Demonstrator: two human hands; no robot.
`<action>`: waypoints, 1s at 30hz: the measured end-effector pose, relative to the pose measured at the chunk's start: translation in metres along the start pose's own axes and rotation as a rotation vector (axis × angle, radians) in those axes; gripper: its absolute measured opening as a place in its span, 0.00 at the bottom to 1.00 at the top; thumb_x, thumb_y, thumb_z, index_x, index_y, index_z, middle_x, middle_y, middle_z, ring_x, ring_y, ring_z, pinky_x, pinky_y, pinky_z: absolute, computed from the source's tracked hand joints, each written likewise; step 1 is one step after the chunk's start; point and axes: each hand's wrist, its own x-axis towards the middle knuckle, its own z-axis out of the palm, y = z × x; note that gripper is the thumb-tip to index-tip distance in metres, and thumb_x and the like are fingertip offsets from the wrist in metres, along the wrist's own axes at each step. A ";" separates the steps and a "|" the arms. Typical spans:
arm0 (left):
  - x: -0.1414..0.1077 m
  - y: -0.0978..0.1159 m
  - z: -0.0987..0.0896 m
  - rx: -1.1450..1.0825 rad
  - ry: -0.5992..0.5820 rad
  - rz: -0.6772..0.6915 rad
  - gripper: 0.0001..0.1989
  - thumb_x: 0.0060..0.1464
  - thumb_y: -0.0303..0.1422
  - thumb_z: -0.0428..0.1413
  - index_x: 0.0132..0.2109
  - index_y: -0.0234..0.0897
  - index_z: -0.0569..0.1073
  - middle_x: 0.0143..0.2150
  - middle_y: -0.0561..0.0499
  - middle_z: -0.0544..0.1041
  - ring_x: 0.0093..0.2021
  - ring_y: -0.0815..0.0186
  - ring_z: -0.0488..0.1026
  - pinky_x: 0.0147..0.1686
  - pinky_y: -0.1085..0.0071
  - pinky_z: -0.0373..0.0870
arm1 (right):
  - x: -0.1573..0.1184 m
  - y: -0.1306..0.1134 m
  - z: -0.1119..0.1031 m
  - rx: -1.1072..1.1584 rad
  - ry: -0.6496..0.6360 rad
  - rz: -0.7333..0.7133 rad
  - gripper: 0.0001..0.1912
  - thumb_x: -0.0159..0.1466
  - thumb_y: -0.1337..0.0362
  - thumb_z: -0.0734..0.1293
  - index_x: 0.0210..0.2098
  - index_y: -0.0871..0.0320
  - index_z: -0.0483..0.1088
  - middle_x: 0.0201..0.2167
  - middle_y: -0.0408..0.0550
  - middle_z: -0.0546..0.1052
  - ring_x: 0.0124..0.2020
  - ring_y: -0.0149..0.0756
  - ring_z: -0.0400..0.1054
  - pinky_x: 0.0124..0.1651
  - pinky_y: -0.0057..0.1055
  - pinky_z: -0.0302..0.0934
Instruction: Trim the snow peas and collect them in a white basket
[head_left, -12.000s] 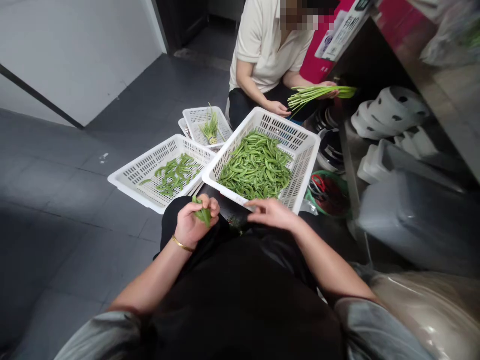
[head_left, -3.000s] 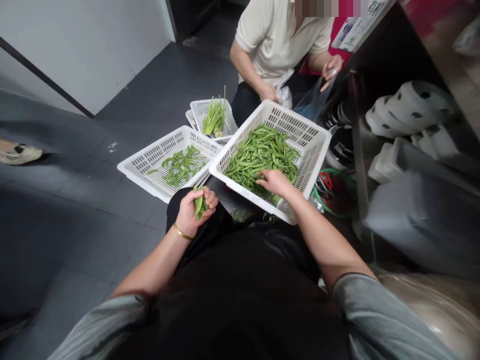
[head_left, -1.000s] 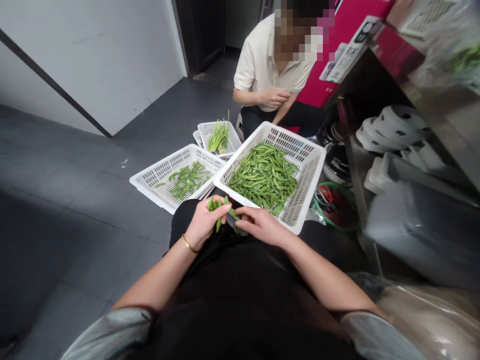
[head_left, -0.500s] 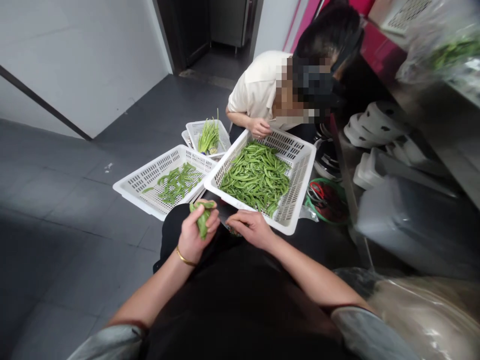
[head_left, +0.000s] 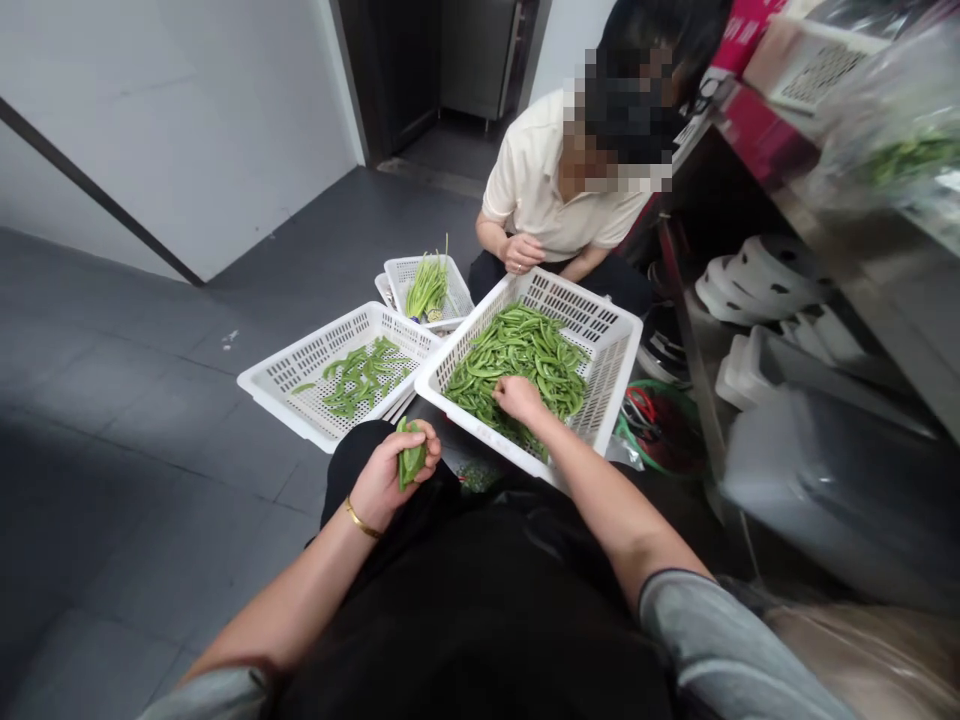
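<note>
My left hand (head_left: 396, 470) is wrapped round several green pea pods (head_left: 411, 458) in front of my left knee. Over the large white basket (head_left: 624, 325), my right hand (head_left: 519, 398) touches the heap of green pods (head_left: 521, 345) with its fingers pressed together; whether it pinches a pod is hidden. To the left stands a second white basket (head_left: 274, 378) with fewer pods (head_left: 364, 378) scattered on its bottom. A bit of green debris shows in a dark container below the large basket's near edge.
A person in a cream shirt (head_left: 525, 180) sits across, a hand at the large basket's far rim. Behind the left basket, a smaller basket (head_left: 396, 272) holds green stalks (head_left: 429, 288). A green-rimmed basket (head_left: 671, 467) and metal shelf (head_left: 701, 400) are at right.
My right hand has moved from near my lap up and forward onto the pods in the large basket. My left hand still holds pods, slightly lower. The other person's head and torso have shifted.
</note>
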 end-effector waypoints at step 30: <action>-0.015 -0.014 0.037 0.054 0.024 0.102 0.15 0.44 0.35 0.64 0.31 0.33 0.66 0.20 0.56 0.66 0.16 0.76 0.60 0.14 0.80 0.53 | -0.143 -0.059 -0.040 0.143 0.542 -0.810 0.10 0.66 0.67 0.60 0.29 0.58 0.68 0.25 0.47 0.70 0.28 0.33 0.64 0.31 0.29 0.58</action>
